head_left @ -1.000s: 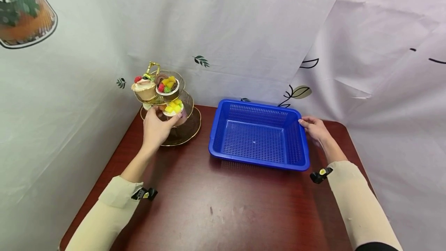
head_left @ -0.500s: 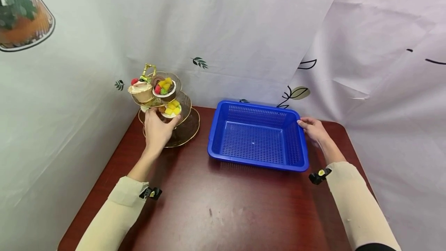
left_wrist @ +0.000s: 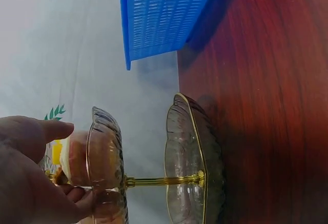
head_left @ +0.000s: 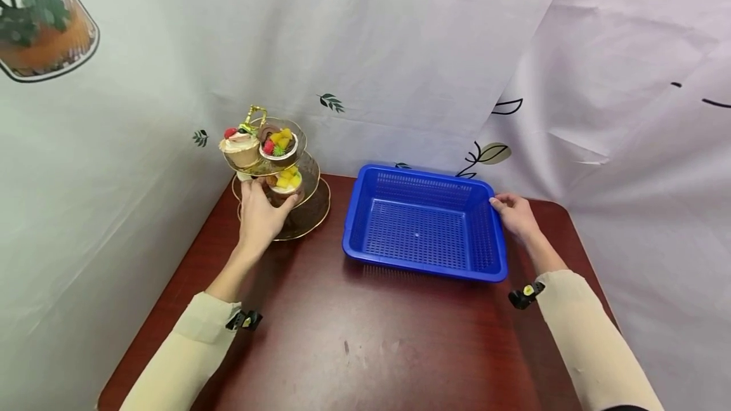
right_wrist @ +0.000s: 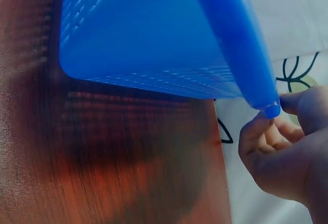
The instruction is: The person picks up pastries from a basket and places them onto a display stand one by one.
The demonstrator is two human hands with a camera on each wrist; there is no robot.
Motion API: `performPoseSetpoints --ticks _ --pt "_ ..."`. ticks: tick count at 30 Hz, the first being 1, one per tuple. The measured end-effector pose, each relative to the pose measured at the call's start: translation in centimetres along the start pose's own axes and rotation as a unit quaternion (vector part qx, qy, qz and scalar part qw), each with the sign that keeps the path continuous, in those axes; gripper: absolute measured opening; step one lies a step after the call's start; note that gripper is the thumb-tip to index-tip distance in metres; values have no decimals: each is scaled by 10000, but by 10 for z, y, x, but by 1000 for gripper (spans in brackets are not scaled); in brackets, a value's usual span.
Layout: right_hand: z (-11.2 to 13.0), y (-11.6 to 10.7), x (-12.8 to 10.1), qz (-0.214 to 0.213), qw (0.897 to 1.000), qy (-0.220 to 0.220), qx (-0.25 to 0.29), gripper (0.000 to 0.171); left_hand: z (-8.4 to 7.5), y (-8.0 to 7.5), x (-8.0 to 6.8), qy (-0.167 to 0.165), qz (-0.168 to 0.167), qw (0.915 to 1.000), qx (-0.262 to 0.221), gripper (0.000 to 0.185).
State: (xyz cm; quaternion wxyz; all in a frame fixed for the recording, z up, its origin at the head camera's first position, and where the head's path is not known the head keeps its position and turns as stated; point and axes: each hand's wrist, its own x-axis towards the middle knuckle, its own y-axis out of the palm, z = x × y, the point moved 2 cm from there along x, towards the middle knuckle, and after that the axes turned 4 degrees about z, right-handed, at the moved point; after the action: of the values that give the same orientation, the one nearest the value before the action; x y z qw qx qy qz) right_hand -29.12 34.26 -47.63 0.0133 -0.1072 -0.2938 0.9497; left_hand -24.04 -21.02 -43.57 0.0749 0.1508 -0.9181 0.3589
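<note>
In the head view, a clear three-tier cake stand [head_left: 308, 214] with gold rims stands at the back left. My left hand [head_left: 259, 217] reaches to its middle tier, thumb and fingers around a cupcake [head_left: 287, 179] topped with yellow fruit cubes. The left wrist view shows that cupcake [left_wrist: 78, 155] sitting at the tier's plate, between thumb and fingers; the exact contact is partly hidden. On the right, my right hand [head_left: 518, 216] pinches the rim of a blue perforated plastic basket [head_left: 422, 268]. Its thumb and fingers meet the rim in the right wrist view.
Two more cupcakes, one pale with a red berry [head_left: 241, 146] and one with mixed fruit [head_left: 280, 148], sit on the top tier. Others are partly hidden on the middle tier. A dark red wooden table [head_left: 365, 335] extends in front; a printed white cloth [head_left: 422, 81] hangs behind.
The cupcake at my left hand has shifted slightly left relative to the stand, and my thumb sits a little lower. My right hand stays at the basket rim. The view sways slightly.
</note>
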Motion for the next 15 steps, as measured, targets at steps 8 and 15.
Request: performPoseSetpoints --ticks 8,15 --pt "6 -4 -4 -305 9930 -413 -1065 49 0 -17 -24 205 228 9992 261 74" --pt "28 -16 -11 -738 9766 -1182 -1640 42 -31 -18 -56 1054 707 9906 510 50"
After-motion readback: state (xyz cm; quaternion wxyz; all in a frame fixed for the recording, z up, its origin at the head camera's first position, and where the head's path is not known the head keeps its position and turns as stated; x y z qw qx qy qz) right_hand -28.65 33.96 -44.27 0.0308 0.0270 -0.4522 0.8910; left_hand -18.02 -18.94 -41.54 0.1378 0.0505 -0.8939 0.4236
